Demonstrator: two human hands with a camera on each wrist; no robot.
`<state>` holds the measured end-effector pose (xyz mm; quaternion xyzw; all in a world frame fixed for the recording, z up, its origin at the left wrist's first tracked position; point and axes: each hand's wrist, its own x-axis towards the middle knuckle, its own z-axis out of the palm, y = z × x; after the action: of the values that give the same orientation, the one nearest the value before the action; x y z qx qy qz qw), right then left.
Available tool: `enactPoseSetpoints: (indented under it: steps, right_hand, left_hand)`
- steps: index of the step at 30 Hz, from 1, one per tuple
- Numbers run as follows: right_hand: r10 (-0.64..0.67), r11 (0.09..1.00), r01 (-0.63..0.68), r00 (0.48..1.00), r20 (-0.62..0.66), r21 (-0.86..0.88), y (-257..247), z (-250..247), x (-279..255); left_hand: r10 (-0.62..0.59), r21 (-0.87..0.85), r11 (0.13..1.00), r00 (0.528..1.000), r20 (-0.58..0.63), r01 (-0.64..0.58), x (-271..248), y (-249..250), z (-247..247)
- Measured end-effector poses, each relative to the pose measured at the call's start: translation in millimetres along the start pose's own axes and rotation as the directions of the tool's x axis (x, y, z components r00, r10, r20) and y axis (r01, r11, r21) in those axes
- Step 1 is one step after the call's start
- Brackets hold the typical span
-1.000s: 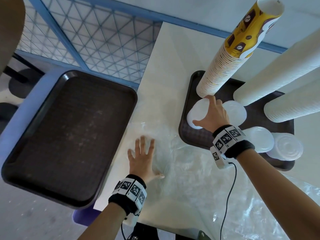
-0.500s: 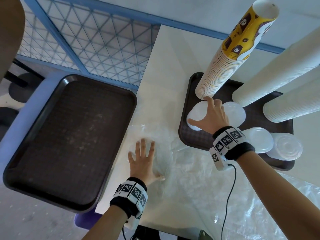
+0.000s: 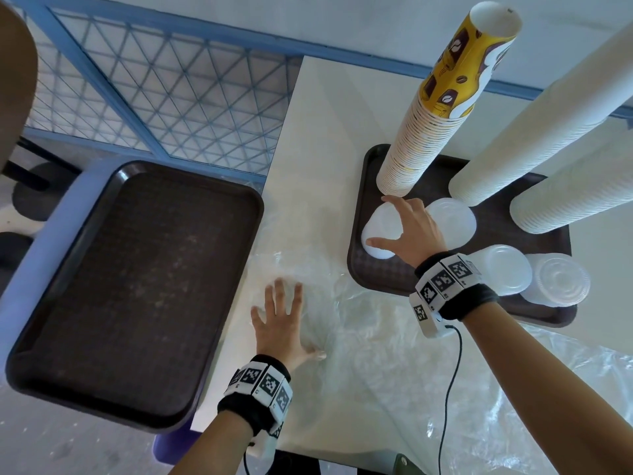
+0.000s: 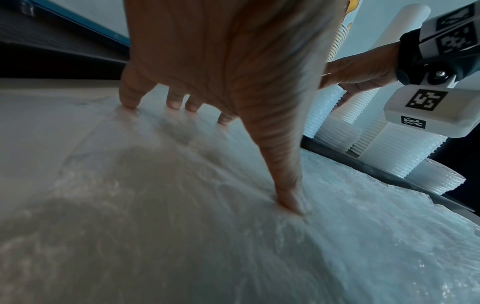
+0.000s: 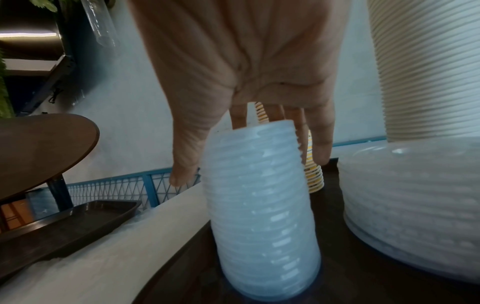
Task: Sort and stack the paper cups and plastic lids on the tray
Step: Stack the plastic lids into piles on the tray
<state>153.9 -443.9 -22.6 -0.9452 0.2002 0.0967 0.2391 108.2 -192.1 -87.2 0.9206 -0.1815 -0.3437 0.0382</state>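
Black left wristband [image 3: 238, 410] and right wristband [image 3: 479, 299], each ringed with white black-tagged marker blocks [image 3: 263, 383]; right adds white camera housing [image 4: 428, 115], screw [image 4: 440, 74], black cable [image 3: 445, 406].

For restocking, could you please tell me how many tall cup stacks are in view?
3, all on the right tray: the yellow-patterned stack at its far-left corner, the middle white stack beside it, the rightmost white stack beyond.
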Motion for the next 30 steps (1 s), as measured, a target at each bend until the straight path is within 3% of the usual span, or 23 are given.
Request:
enactPoseSetpoints:
  steps: [5,16,20,24,30]
  right_hand:
    - [0.029,1.0,-0.029,0.999,-0.014,-0.009,-1,-3,-4]
    - [-0.015,0.983,0.066,0.959,-0.284,0.17,2,-30,-59]
    - [0.022,0.954,0.1,0.916,-0.401,0.282,33,-45,-95]
    - [0.088,0.915,0.097,0.898,-0.431,0.391,75,-64,-128]
    - [0.177,0.891,0.046,0.881,-0.438,0.451,149,-98,-154]
  left_hand:
    - [-0.009,0.012,1.0,1.0,0.015,0.009,-1,2,-2]
    - [-0.019,0.095,0.995,1.0,0.001,0.019,-1,6,-8]
    - [-0.011,0.182,0.983,1.0,-0.02,0.015,0,8,-9]
    - [-0.025,0.207,0.978,1.0,-0.015,0.027,0,8,-15]
    - [0.063,0.03,0.998,0.979,-0.194,-0.058,-13,29,-35]
